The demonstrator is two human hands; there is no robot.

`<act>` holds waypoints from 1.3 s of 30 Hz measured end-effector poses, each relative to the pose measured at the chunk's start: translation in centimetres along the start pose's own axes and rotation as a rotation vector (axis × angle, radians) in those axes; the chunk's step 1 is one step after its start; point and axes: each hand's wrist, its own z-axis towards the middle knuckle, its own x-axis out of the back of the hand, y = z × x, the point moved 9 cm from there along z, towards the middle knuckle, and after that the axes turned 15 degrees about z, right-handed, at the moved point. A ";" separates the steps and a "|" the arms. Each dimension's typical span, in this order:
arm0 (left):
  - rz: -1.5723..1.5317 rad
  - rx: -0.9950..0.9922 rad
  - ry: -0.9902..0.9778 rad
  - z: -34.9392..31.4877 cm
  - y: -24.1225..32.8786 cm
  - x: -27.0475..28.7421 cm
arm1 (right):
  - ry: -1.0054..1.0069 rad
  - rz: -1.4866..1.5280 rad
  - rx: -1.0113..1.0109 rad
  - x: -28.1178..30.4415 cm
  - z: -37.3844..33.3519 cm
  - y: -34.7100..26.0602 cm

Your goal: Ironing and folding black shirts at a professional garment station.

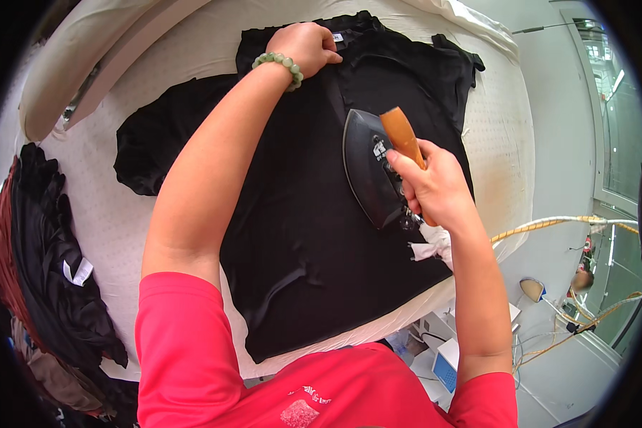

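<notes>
A black short-sleeved garment (292,214) lies spread over a pale padded ironing table (185,128), its collar at the far side and its hem toward me. My right hand (435,178) is wrapped round the wooden handle of a dark iron (371,171). The iron's plate rests flat on the right half of the garment, and a white cloth (434,246) hangs at its rear. Up by the collar, my left hand (307,50) is closed, fingertips pinching the black fabric near a small white label (337,37). A green bead bracelet (278,64) circles that wrist.
A yellow-and-white cord (542,227) runs from the iron to the right. Black and reddish garments (50,257) hang in a pile at the left edge. A padded arm (71,78) stands far left. Lower right, a blue-and-white box (446,364) sits beside the table.
</notes>
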 end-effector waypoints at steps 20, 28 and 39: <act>-0.061 0.003 -0.013 0.2 -0.8 -0.3 | -0.125 -0.151 0.044 -1.7 6.2 -4.9; -0.122 -0.024 -0.046 0.6 -1.3 -0.4 | 0.042 -0.522 0.538 -0.1 5.5 -6.4; -0.079 -0.063 -0.064 1.5 -1.2 -0.2 | -0.087 -0.643 0.420 -3.5 9.6 -9.8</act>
